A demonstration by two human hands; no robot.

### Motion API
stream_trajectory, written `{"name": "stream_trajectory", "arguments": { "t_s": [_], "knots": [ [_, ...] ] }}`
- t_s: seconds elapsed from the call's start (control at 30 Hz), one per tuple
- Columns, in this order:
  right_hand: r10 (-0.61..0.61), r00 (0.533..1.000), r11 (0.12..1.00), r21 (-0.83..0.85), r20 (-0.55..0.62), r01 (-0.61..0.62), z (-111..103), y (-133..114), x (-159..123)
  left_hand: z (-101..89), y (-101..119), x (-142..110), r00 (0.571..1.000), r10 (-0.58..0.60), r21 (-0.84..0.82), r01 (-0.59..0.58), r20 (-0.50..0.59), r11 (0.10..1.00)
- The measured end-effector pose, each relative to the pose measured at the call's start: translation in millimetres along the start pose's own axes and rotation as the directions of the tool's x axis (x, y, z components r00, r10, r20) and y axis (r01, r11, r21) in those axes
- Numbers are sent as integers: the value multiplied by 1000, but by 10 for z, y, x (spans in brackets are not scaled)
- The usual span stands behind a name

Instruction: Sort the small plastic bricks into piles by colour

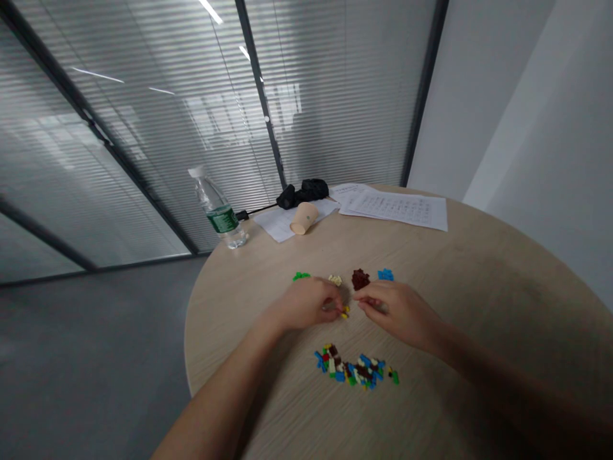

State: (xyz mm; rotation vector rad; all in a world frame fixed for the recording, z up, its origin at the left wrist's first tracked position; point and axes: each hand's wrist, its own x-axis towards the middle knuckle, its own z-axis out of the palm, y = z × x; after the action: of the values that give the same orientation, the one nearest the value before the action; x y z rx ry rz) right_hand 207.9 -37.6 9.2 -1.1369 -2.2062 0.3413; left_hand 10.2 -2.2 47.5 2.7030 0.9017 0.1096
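Yellow toy bricks (345, 312), a few, lay on the tabletop right at the fingers of the left hand (306, 303). Fingers curled inward in a narrow grip; anything held, impossible to tell, fingers hiding it. Right hand (397, 313) close beside, thumb and fingers drawn into a narrow pinch, contents likewise hidden. Both hands above the middle of the round pale wood table (483, 287).

Just past the fingers, toward the far edge, one row of sorted heaps: green bricks (301, 276), cream bricks (335, 280), dark brown bricks (360, 278), blue bricks (385, 275). Nearer the front edge, a mixed heap of multicoloured bricks (354, 369).

Along the far edge: paper cup (304, 218) on its side on a loose paper sheet (278, 225), printed sheets (397, 207), black fabric bundle (301, 193). Water bottle (218, 209) with green label at the far left edge.
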Motion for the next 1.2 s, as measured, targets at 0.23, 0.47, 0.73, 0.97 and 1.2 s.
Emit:
{"name": "stream_trajectory", "arguments": {
  "t_s": [0.23,0.47,0.73,0.97,1.2],
  "knots": [
    [-32,998,999,-19,51,33,37,-51,-5,52,-9,21,999,-34,39,35,-25,999],
    [-89,995,995,-35,36,90,173,-35,-4,42,2,11,995,-53,97,61,-81,993],
    [-159,985,985,-60,71,164,241,-63,58,-7,-59,-20,981,-120,91,135,-156,987],
    [-141,986,987,-68,93,147,222,-71,58,-63,0,-48,992,124,-112,-119,38,987],
    [-130,990,991,31,-57,132,157,-50,9,-113,8,-143,946,31,-223,44,321,974]
  ]
}}
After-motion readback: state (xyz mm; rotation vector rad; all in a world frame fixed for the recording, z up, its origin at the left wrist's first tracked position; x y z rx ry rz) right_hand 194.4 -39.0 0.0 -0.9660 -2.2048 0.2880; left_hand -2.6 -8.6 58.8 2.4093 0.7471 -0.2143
